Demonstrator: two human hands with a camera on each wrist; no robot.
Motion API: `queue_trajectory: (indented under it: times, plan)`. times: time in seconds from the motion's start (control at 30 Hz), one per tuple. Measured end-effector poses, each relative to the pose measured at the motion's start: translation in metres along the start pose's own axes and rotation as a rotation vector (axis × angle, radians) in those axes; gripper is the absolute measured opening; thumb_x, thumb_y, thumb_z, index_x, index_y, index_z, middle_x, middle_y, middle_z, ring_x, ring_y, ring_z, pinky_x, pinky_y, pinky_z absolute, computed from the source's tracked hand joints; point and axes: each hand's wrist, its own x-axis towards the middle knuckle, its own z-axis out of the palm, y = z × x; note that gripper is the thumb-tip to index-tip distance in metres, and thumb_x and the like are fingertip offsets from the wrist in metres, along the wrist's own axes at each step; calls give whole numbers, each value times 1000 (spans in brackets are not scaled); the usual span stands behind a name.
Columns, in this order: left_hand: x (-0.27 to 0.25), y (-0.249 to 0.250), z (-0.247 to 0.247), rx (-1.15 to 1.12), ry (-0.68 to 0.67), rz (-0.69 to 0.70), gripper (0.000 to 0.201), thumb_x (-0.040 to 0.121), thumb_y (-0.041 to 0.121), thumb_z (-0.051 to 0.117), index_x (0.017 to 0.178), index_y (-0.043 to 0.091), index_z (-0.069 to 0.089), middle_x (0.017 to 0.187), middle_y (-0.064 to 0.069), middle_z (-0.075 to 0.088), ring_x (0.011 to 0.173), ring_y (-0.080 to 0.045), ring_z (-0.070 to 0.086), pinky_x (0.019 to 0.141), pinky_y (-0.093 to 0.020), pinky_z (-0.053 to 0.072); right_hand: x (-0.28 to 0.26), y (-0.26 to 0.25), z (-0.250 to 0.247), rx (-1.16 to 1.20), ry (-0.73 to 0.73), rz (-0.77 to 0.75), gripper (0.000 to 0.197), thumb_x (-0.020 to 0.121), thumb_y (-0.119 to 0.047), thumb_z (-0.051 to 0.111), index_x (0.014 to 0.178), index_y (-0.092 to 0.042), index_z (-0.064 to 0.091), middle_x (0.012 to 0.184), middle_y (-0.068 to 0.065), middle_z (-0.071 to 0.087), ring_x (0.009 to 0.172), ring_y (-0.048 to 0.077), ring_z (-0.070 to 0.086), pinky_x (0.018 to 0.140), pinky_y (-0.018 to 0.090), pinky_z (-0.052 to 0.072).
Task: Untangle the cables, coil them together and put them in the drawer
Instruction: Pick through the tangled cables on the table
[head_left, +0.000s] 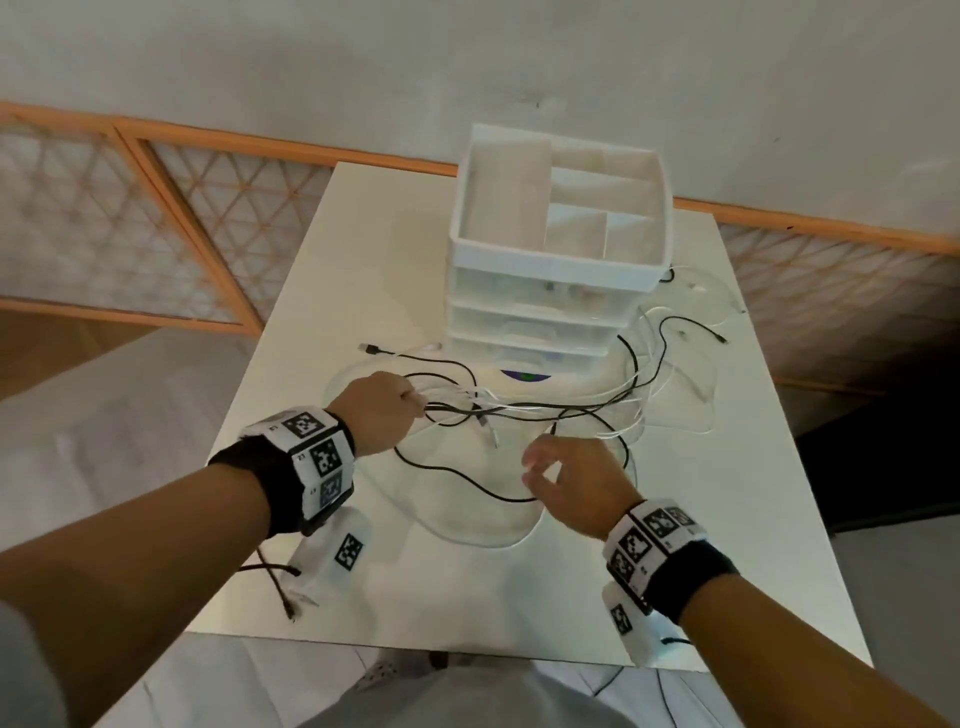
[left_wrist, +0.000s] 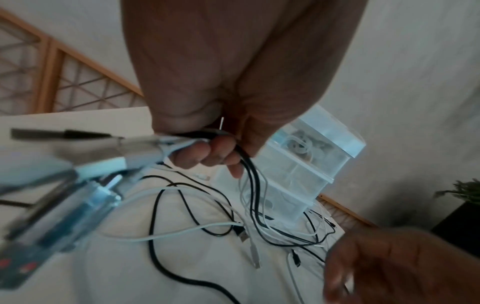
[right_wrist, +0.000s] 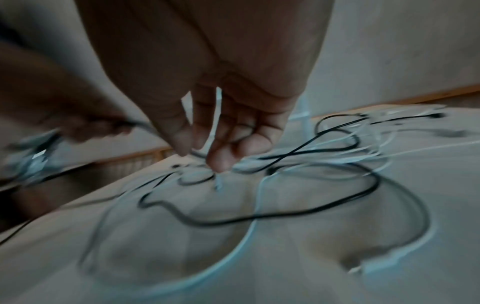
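Your white table (head_left: 727, 519) carries everything. At its far end stands the white drawer unit (head_left: 558, 291), a stack of translucent drawers with an open divided tray (head_left: 558, 205) on top; the tray's compartments look bare. From the left wrist view, the upper drawer (left_wrist: 311, 148) holds a pale coiled cord and some blurred items you cannot identify from here. All the drawers sit pushed in.

The cables (head_left: 519, 415), black and white ones mixed, sprawl in loose overlapping loops over the table in front of the unit and to its right, with one black plug end (head_left: 370, 348) lying left of the unit's base. A few more black cable ends (head_left: 283, 587) hang near the table's front left edge, beneath your left forearm.

Your left hand (head_left: 376, 413) is raised above the table with its fingers (left_wrist: 207, 152) curled tight round a bunch of black and white cables; several plug ends stick out of your fist toward the camera, and the rest trail down into the tangle.

Your right hand (head_left: 571, 475) hovers low over the near loops, fingers (right_wrist: 221, 156) bent and pointing downward. A thin white cable (right_wrist: 217, 131) runs between them, though blur keeps you from telling whether they truly pinch it.
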Motion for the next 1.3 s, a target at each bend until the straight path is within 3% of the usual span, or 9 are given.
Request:
queue_trajectory:
  times: [0.13, 0.3, 0.5, 0.6, 0.7, 0.8, 1.1, 1.2, 1.3]
  plan:
    - [-3, 4, 2, -69, 0, 92, 34, 94, 36, 59, 87, 3, 64, 75, -7, 61, 68, -21, 55, 58, -28, 38, -9, -18, 51, -278, -343, -121, 32, 85, -43, 67, 115, -32, 63, 121, -7, 55, 110, 20, 59, 95, 34, 46]
    - [-5, 1, 5, -318, -88, 48, 25, 95, 27, 56, 78, 10, 62, 58, -3, 50, 49, -23, 44, 47, -24, 35, -6, -21, 56, -433, -321, -89, 18, 84, -39, 56, 94, -26, 64, 106, -2, 62, 99, 26, 63, 82, 30, 46]
    - [-16, 25, -4, -661, -139, 219, 26, 102, 25, 50, 106, 0, 55, 84, -6, 76, 51, -15, 35, 47, -26, 26, 7, -48, -39, 159, 222, -222, 11, 89, -38, 60, 83, -34, 68, 61, -9, 64, 50, 2, 51, 62, 20, 48]
    - [-13, 37, -9, -694, -70, 297, 23, 104, 26, 46, 100, 4, 54, 70, 1, 67, 51, -13, 36, 49, -28, 29, 11, -69, -107, 205, 449, -205, 6, 91, -27, 69, 85, -29, 71, 61, -12, 61, 54, 4, 51, 57, 9, 39]
    - [-5, 39, -15, -753, -11, 292, 24, 103, 27, 46, 84, 15, 52, 68, 2, 58, 53, -14, 35, 50, -28, 28, 9, -69, -155, 274, 674, -203, 4, 91, -30, 68, 88, -28, 70, 63, -18, 61, 55, 0, 52, 55, 8, 37]
    - [3, 31, -18, -768, -34, 209, 26, 104, 26, 46, 81, 14, 50, 70, -2, 54, 50, -13, 31, 49, -27, 24, 7, -59, -182, 425, 976, -172, 11, 92, -30, 65, 95, -20, 68, 69, -6, 62, 57, 1, 53, 56, 15, 41]
    - [6, 25, -27, -554, -16, 133, 30, 101, 30, 46, 82, 10, 58, 74, -8, 60, 54, -18, 38, 52, -28, 34, -1, -53, -193, 554, 1186, -56, 24, 96, -42, 60, 94, -18, 63, 60, -8, 60, 47, 0, 54, 54, 12, 43]
    - [3, 34, -31, -445, 26, 151, 30, 101, 29, 46, 82, 10, 58, 65, -1, 55, 52, -14, 39, 53, -27, 32, 10, -45, -186, 497, 1058, -12, 27, 97, -45, 57, 89, -21, 64, 63, -5, 63, 50, 6, 54, 54, 24, 46]
    - [-4, 54, -43, -702, 25, 166, 29, 101, 24, 50, 78, 10, 59, 55, 4, 45, 46, -9, 37, 50, -25, 28, 24, -24, -167, 380, 863, 58, 16, 96, -40, 58, 87, -30, 67, 81, -2, 70, 69, 19, 64, 69, 33, 52]
